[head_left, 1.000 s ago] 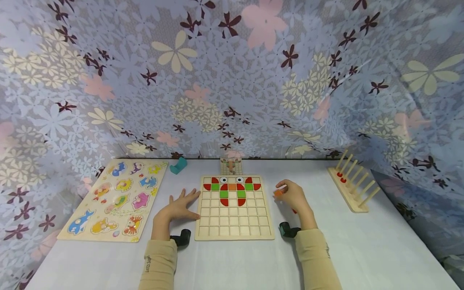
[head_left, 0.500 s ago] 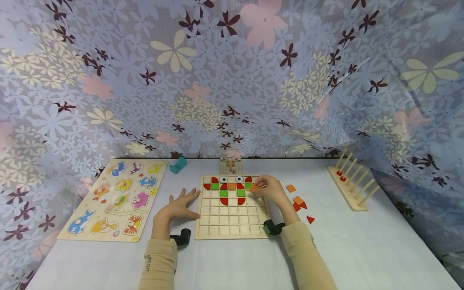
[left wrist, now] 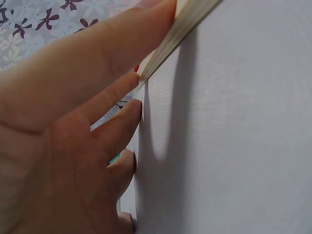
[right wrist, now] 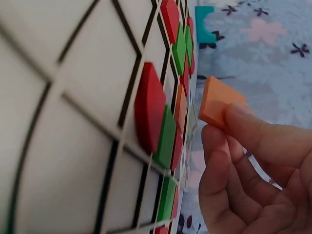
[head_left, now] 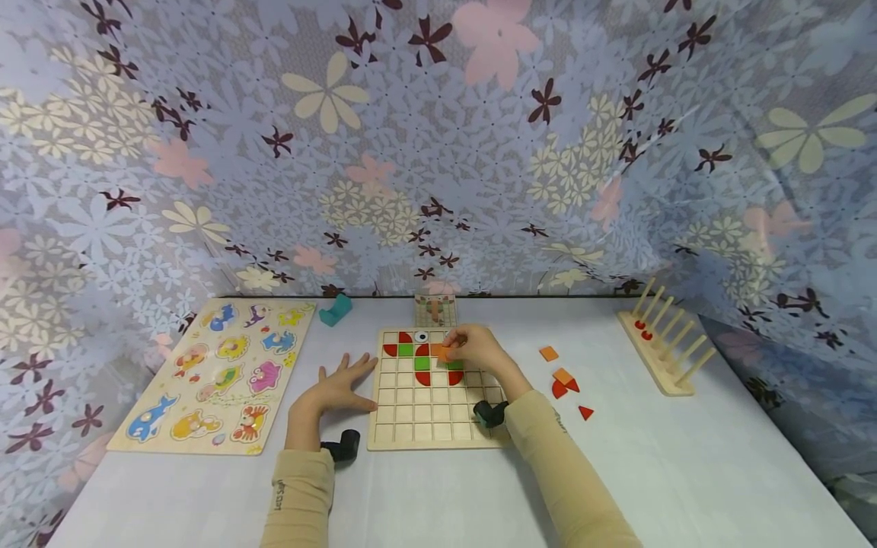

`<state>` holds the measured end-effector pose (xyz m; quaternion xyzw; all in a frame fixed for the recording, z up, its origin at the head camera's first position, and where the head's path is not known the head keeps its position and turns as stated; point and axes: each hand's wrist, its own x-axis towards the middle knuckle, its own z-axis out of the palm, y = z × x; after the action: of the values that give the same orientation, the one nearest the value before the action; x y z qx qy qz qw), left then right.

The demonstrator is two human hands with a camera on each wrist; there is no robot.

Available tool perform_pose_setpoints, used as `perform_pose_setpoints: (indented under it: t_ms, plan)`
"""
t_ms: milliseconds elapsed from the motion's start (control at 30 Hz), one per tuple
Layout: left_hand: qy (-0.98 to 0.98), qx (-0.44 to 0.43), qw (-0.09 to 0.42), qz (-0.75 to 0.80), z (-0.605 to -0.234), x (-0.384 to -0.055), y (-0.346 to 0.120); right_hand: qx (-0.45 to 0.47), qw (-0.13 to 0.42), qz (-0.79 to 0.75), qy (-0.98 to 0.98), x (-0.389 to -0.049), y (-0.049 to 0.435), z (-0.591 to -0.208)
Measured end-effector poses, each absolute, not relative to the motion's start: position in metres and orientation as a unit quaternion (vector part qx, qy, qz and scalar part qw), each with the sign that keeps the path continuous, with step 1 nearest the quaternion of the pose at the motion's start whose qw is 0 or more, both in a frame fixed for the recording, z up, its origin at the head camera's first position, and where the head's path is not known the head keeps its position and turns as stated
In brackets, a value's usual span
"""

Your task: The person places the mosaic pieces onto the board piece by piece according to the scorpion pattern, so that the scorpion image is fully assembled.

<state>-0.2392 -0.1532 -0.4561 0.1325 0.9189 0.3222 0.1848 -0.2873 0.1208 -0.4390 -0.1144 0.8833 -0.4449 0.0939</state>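
Observation:
My right hand (head_left: 478, 350) pinches an orange square tile (right wrist: 220, 101) between thumb and fingers, over the upper middle of the wooden grid board (head_left: 414, 417). Red quarter-round tiles (head_left: 422, 378), green square tiles (head_left: 422, 364) and a white eye tile (head_left: 421, 337) lie in the board's upper rows; the hand hides some on the right. My left hand (head_left: 334, 392) lies spread at the board's left edge, with thumb and a fingertip touching it. In the left wrist view, the thumb (left wrist: 97, 63) presses on the wooden edge (left wrist: 175, 39).
Behind the board stands a small pattern card (head_left: 435, 310). To its left are a teal block (head_left: 336, 310) and a sea-animal puzzle board (head_left: 147, 380). On the right lie orange tiles (head_left: 549, 353), red pieces (head_left: 585, 412) and a peg rack (head_left: 661, 358) with red beads.
My right hand has carried the orange tile leftward from the loose pieces to over the board's upper middle. The loose pieces on the right have come into sight. My left hand stays put.

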Motion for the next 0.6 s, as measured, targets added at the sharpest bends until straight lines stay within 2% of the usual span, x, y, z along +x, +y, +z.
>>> perform_pose_setpoints:
  t_ms: [233, 600]
  plan:
    - [0.92, 0.132, 0.184, 0.319, -0.456, -0.239, -0.153, -0.122, 0.117, -0.403, 0.899, -0.293, 0.106, -0.437]
    - [0.918, 0.131, 0.192, 0.322, -0.455, -0.239, -0.153, -0.12, 0.106, -0.275, 0.948, -0.294, 0.099, -0.437]
